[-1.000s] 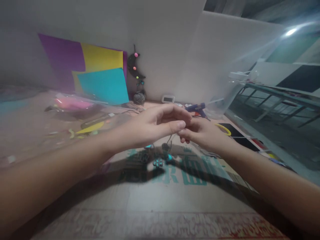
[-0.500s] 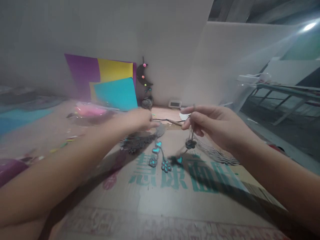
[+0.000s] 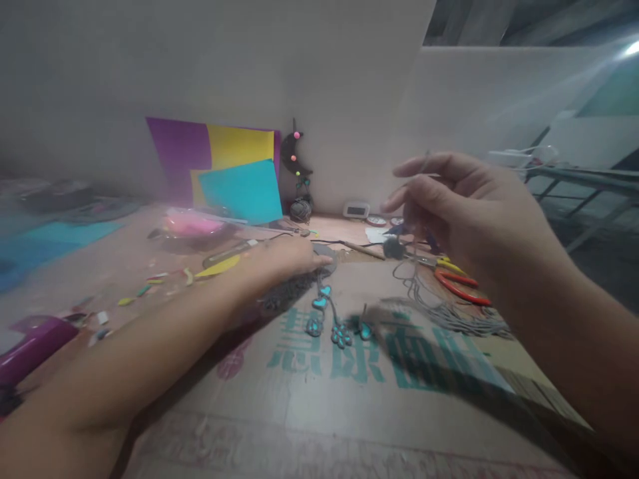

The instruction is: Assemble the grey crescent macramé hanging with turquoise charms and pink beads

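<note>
the left hand (image 3: 299, 256) reaches to the far middle of the cardboard (image 3: 319, 392), with a finger on a flat grey disc (image 3: 325, 256). i cannot tell if it grips the disc or just presses on it. the right hand (image 3: 442, 196) is up in the air, its fingers close together, and it seems to pinch a thin grey strand (image 3: 426, 159). a dark, blurry piece (image 3: 394, 248) seems to hang down from it.

some bits look done: two blue hearts (image 3: 319, 303), a round charm (image 3: 313, 325) and a flower charm (image 3: 341, 334) lie below the disc and have their blue in. they seem to be on strings from it. a blue drop (image 3: 366, 330) lies to the right; i cannot tell if it is joined. the dark piece is not down with them, and a heap of grey cord (image 3: 439, 313) lies loose at the right.

the cardboard has big green letters, maybe chinese, too blurry for me to read. the red print along the near edge is blurry too. i see no brand name.
</note>
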### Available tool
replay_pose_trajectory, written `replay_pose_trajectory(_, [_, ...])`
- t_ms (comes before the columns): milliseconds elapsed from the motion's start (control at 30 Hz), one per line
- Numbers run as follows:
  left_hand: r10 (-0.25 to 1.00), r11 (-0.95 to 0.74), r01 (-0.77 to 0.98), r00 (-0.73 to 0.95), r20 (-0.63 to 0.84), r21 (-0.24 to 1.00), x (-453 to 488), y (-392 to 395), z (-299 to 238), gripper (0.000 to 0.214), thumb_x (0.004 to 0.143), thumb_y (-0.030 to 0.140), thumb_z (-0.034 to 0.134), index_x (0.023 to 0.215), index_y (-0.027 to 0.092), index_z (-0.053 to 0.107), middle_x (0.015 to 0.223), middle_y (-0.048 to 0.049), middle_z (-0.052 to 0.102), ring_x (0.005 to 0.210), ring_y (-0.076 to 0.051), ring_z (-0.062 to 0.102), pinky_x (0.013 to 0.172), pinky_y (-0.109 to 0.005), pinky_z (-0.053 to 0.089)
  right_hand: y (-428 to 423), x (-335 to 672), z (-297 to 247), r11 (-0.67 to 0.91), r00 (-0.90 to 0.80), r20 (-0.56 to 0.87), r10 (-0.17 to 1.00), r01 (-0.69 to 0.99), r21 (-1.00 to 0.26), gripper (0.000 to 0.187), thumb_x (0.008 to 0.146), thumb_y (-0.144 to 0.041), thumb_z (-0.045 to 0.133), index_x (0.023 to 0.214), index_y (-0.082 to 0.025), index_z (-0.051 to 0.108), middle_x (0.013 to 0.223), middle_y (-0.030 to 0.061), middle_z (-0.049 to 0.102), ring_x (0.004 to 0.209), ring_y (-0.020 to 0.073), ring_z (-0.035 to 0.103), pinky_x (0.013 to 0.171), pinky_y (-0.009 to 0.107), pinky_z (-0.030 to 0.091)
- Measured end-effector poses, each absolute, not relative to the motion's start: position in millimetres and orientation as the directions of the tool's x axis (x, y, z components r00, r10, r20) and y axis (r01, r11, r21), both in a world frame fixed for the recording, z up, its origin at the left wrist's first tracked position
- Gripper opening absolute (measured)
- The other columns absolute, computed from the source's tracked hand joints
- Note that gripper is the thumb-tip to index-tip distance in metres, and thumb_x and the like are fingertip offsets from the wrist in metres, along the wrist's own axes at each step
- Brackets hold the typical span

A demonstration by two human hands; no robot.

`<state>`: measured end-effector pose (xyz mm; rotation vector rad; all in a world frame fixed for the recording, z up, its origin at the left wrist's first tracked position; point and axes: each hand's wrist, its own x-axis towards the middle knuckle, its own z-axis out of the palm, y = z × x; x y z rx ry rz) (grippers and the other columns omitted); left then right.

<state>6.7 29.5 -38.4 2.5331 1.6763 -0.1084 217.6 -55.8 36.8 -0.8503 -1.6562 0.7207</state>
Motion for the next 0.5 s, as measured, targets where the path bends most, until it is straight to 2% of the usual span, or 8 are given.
replay_pose_trajectory(133, [0.910, -0.401, 0.916, 0.402, -0.105, 0.034, 15, 25, -44, 0.058, 0.076, 0.067, 0.054, 0.091, 0.016, 0.076, 0.098, -0.0176, 0.074, 0.088, -0.032, 0.066, 0.076, -0.035, 0.046, -52, 219, 43, 0.615, -0.144, 0.598, 0.789, 0.219, -0.758, 0.010, 0.092, -0.032, 0.065, 0.095, -0.023, 0.069, 0.083, 0.0026, 0.072, 0.063, 0.0102, 0.060, 0.056, 0.028, 0.044])
replay_pose_trajectory(267, [0.933, -0.353, 0.936, 0.351, -0.082, 0.001, -14, 31, -28, 0.057, 0.086, 0.062, 0.042, 0.098, 0.018, 0.075, 0.099, -0.0151, 0.074, 0.085, -0.027, 0.066, 0.074, -0.032, 0.045, -52, 223, 47, 0.650, -0.110, 0.644, 0.757, 0.226, -0.726, 0.008, 0.093, -0.030, 0.064, 0.093, -0.024, 0.070, 0.079, -0.0002, 0.072, 0.057, 0.0070, 0.058, 0.055, 0.028, 0.042])
replay_pose_trajectory(400, [0.963, -0.250, 0.962, 0.236, -0.132, -0.106, -49, 37, -16, 0.052, 0.077, 0.062, 0.054, 0.077, 0.014, 0.075, 0.080, -0.0186, 0.074, 0.077, -0.030, 0.066, 0.069, -0.033, 0.044, -50, 231, 47, 0.667, -0.074, 0.670, 0.739, 0.219, -0.712, 0.014, 0.091, -0.025, 0.065, 0.103, -0.029, 0.072, 0.077, -0.0023, 0.074, 0.051, 0.0056, 0.055, 0.054, 0.031, 0.040])
replay_pose_trajectory(500, [0.964, -0.238, 0.962, 0.217, -0.153, -0.135, -58, 34, -19, 0.051, 0.076, 0.061, 0.055, 0.075, 0.015, 0.074, 0.080, -0.0189, 0.074, 0.078, -0.032, 0.066, 0.067, -0.034, 0.044, -49, 235, 48, 0.670, -0.044, 0.680, 0.732, 0.226, -0.707, 0.026, 0.090, -0.026, 0.067, 0.114, -0.033, 0.070, 0.077, -0.0014, 0.075, 0.051, 0.0068, 0.054, 0.056, 0.032, 0.040])
